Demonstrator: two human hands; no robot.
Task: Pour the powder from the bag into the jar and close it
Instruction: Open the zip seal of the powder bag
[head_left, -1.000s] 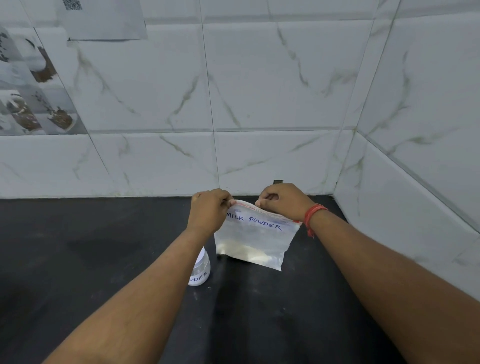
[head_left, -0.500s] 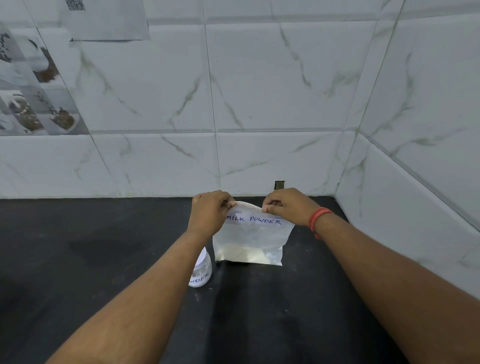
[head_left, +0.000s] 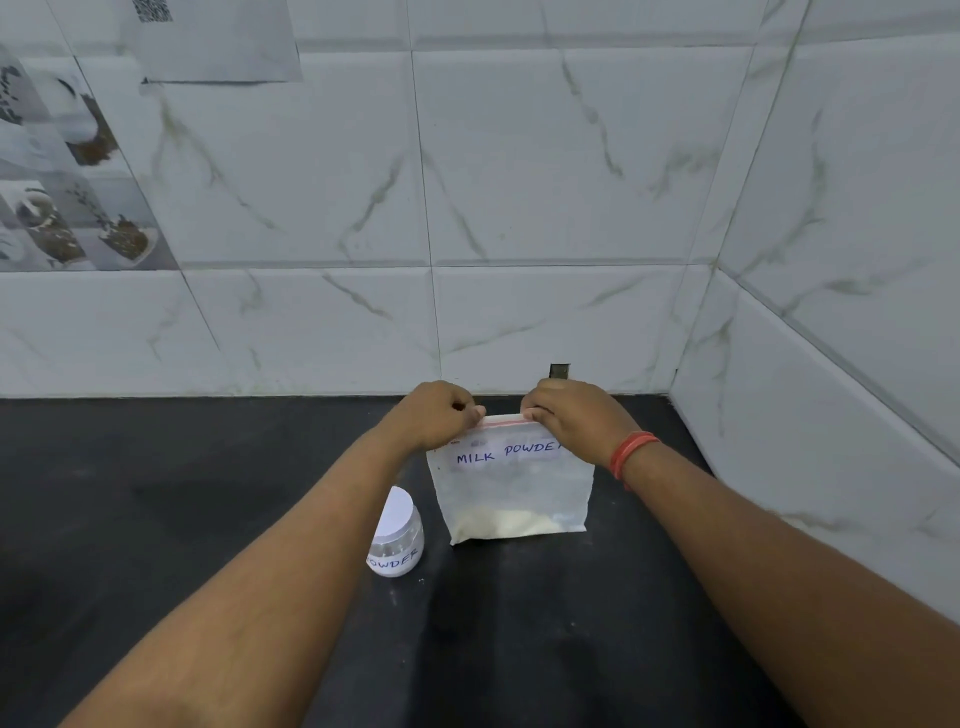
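On the counter (head_left: 156, 519), both hands pinch the bag (head_left: 511, 483) top.

bag (head_left: 511, 488): clear plastic | counter (head_left: 156, 519): matt black | wall tiles (head_left: 545, 182): glossy marble

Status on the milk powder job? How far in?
Early. Done: nothing poured; the powder sits at the bottom of the bag, which stands on the counter. In hand: the left hand and right hand pinch the bag's top edge at the red zip strip, apparently opening it. Left: uncap the jar, which appears lidded, pour, and close.
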